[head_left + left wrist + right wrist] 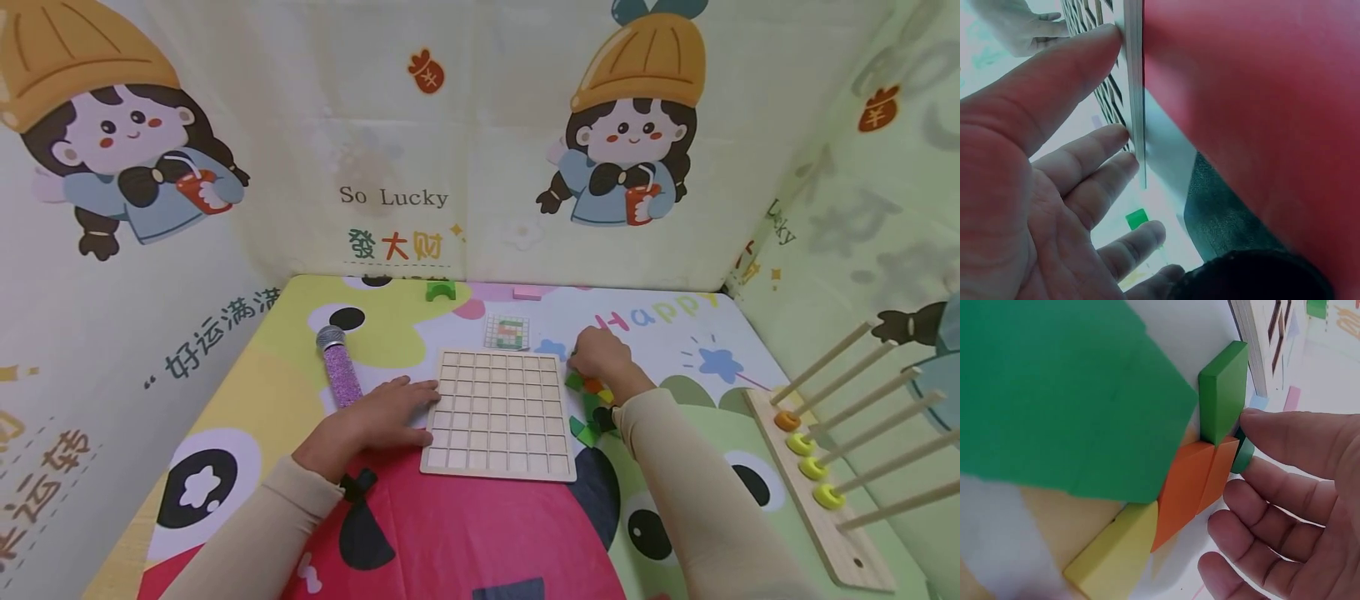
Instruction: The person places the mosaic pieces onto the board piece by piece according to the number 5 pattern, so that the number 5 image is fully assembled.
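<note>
A wooden grid board lies in the middle of the table. My left hand rests at its left edge, fingers spread and thumb apart; in the left wrist view the thumb and fingertips touch the board's side. Beyond the board's right edge, my right hand pinches a dark green block between thumb and index finger. Close to those fingertips lie a green block, orange blocks and a yellow block. A large green piece fills the upper left of the right wrist view.
A small pattern card lies behind the board. To the left is a purple glitter microphone. A green arch block and a pink block sit at the back. A wooden peg stand with rings stands at right.
</note>
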`<state>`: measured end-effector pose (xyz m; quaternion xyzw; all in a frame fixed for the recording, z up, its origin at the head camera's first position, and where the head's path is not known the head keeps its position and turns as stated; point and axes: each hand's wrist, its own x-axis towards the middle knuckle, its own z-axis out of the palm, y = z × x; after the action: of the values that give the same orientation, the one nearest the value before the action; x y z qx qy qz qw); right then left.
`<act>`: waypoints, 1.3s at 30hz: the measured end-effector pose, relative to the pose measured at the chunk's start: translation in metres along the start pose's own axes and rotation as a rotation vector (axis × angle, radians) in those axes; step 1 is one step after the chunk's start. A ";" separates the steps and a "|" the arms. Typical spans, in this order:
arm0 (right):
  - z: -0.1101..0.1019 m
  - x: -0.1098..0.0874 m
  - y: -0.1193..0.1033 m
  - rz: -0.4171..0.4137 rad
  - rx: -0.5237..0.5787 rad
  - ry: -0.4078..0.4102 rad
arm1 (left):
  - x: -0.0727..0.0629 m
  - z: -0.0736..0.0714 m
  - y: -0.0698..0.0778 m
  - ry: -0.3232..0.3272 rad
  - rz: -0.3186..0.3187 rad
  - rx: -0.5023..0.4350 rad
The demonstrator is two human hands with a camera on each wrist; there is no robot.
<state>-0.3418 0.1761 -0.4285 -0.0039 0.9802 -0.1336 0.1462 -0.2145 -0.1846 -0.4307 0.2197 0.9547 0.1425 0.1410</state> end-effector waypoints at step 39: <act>0.009 -0.028 -0.075 -0.509 0.204 0.044 | -0.002 -0.001 -0.008 -0.044 0.011 -0.054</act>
<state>-0.3152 0.1032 -0.4088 -0.2326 0.9320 -0.2642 0.0860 -0.2163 -0.1922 -0.4322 0.2240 0.9461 0.1640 0.1668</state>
